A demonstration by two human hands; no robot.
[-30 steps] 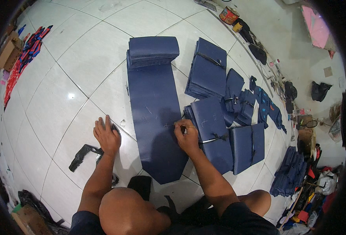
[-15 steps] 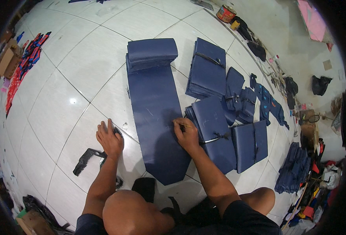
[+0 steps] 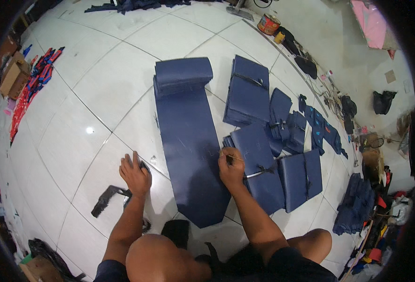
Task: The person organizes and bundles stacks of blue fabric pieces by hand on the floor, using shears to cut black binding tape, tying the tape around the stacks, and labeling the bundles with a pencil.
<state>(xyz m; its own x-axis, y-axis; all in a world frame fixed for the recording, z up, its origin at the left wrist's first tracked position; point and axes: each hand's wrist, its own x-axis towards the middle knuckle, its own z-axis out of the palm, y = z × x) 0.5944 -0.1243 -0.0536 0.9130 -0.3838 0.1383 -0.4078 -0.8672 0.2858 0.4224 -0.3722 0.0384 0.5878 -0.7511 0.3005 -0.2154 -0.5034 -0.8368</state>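
A long dark blue cloth piece (image 3: pixel 188 127) lies on the floor before me, folded over in layers at its far end and pointed at its near end. Faint pale marks show on its right half. My right hand (image 3: pixel 232 167) is at the cloth's right edge, pinching a thin pencil-like stick (image 3: pixel 235 158). My left hand (image 3: pixel 136 175) rests on the tiles left of the cloth, fingers spread. A small dark object (image 3: pixel 144 166) shows by its thumb side, partly hidden. Near its wrist lies a crumpled black strip (image 3: pixel 105 200).
Tied dark blue cloth bundles (image 3: pixel 259 169) lie right of the long piece. A patterned cloth (image 3: pixel 320 124) is beyond them. Red and blue strips (image 3: pixel 41 75) and a cardboard box (image 3: pixel 15 75) lie far left. Cords and a red tin (image 3: pixel 268 23) line the right wall.
My right hand has shifted right and slightly nearer, off the marked area to the cloth's edge, still holding the stick. The whole view has tilted a little, showing more dark cloth at the far edge.
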